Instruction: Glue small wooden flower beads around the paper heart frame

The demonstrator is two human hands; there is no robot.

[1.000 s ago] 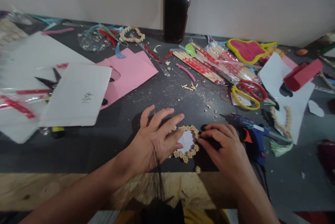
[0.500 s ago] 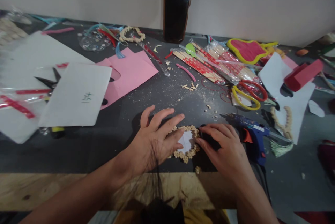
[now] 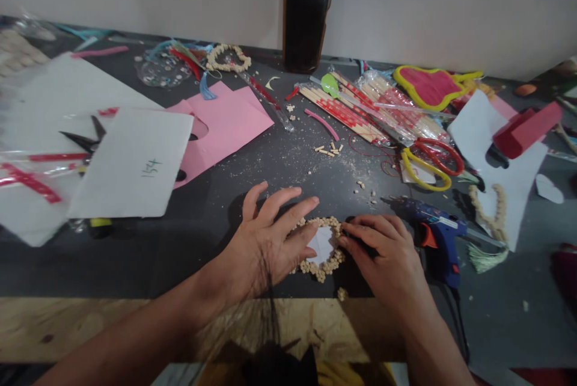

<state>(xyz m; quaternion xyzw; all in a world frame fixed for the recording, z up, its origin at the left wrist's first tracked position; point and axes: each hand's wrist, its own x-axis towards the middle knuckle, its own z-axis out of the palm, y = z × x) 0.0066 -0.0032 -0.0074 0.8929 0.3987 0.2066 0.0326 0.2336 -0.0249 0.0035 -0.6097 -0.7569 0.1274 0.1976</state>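
A ring of small pale wooden pieces [image 3: 334, 263], set in flower-like clusters, lies near the front of the dark table around a piece of white paper [image 3: 323, 244]. My left hand [image 3: 270, 242] rests over its left side with fingers spread, the thumb and index finger reaching across the rim onto the paper. At the right rim, my right hand [image 3: 383, 248] is closed, thumb and forefinger pinching the ring's edge. Whether a loose piece sits between those fingertips cannot be seen. One loose cluster [image 3: 342, 294] lies just below the ring.
A blue glue gun [image 3: 439, 229] lies right of my right hand, its cord running forward. Scissors [image 3: 426, 163], bundled wooden sticks [image 3: 345, 112] and cut stick bits [image 3: 330, 150] lie beyond. Pink paper [image 3: 225, 127] and a white card [image 3: 135, 163] are leftward; a phone [image 3: 308, 13] leans on the wall.
The view has shifted very slightly. Both hands keep nearly the same pose on the ring.
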